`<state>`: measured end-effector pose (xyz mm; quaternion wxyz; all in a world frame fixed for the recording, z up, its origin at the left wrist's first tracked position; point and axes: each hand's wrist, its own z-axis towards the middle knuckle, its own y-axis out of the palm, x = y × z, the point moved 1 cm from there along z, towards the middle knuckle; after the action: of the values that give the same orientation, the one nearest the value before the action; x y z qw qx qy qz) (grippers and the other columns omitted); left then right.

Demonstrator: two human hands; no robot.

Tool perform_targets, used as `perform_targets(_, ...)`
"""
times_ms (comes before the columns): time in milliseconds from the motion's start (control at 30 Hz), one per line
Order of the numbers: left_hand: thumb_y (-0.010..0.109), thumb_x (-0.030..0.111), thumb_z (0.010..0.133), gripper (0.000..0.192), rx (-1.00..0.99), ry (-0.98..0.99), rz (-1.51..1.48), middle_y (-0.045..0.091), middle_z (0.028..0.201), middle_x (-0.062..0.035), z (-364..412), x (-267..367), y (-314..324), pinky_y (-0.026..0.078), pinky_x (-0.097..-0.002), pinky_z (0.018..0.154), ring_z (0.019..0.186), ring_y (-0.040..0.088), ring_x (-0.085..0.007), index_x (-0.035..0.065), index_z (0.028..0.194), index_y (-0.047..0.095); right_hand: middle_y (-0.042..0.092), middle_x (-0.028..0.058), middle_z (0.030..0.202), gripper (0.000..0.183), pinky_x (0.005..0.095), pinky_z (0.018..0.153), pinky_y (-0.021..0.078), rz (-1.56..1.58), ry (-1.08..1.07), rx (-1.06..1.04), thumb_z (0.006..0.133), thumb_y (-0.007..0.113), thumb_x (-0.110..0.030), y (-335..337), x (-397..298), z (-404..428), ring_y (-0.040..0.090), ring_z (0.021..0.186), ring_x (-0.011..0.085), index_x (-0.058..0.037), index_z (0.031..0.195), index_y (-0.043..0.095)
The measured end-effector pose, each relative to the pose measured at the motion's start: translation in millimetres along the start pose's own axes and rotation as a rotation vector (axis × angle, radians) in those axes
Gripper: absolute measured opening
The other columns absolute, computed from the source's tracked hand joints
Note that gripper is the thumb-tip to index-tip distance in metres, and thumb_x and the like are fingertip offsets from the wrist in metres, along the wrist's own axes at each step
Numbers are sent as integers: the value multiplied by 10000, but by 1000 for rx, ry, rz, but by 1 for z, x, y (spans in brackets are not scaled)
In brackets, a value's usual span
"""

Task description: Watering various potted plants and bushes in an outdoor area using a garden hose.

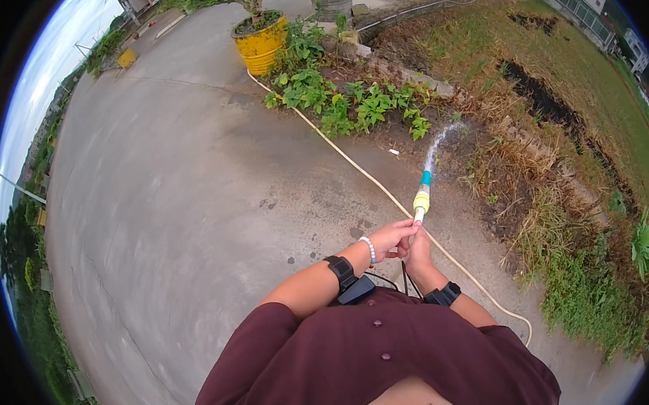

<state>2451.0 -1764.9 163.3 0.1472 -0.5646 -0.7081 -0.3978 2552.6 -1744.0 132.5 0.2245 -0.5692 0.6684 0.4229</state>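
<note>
A hose nozzle with a teal tip, a yellow collar and a white lower end points away from me. Water arcs out of its tip onto dark soil. My right hand is closed around the nozzle's lower end. Against it, my left hand grips the same end with its fingers; a beaded bracelet circles that wrist. Both forearms wear black straps. Beneath the nozzle, a long cream hose crosses the concrete diagonally. Part of the grip is hidden by my fingers.
Leafy green plants grow along the concrete edge. A yellow planter with a small tree stands at the upper middle, near a grey round planter. Dry grass and a weedy bank lie to the right, with a field beyond.
</note>
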Motion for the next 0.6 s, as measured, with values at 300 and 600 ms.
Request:
perform_targets(300, 519, 337, 853, 359, 233, 133, -276, 505, 1088, -29, -145, -14, -241, 342, -357, 864, 1027, 462, -166, 180, 1174, 489, 334, -6, 481, 318, 229, 339, 222, -327, 41, -286, 914, 377, -359, 157, 68, 13, 264, 359, 85, -67, 799, 428)
perform_targets(600, 527, 232, 833, 192, 941, 191, -778, 538, 922, 0, -344, -147, -515, 372, -329, 775, 877, 514, -152, 144, 1003, 550, 336, -17, 467, 328, 236, 314, 227, -399, -2, -152, 895, 429, -358, 307, 143, 41, 300, 341, 79, -71, 739, 453)
